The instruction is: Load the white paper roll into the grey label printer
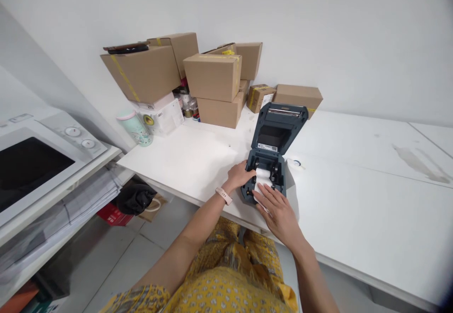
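A dark grey label printer (247,188) stands on the white table with its lid (280,127) raised. Inside it lies a small roll of white paper (262,173), with a strip of paper (261,181) running toward the printer's front. My left hand (240,175) grips the printer's left side, its thumb over the rim beside the roll; its other fingers are partly hidden. Stretched flat over the front of the open printer, my right hand (278,209) rests its fingers on the paper strip and covers part of it.
Cardboard boxes (212,77) are stacked along the wall, with smaller ones (261,97) behind the printer. A mint tumbler (136,128) stands by a white box (164,117). A white microwave (63,138) is at the left. A small ring-shaped item (297,163) lies right of the printer.
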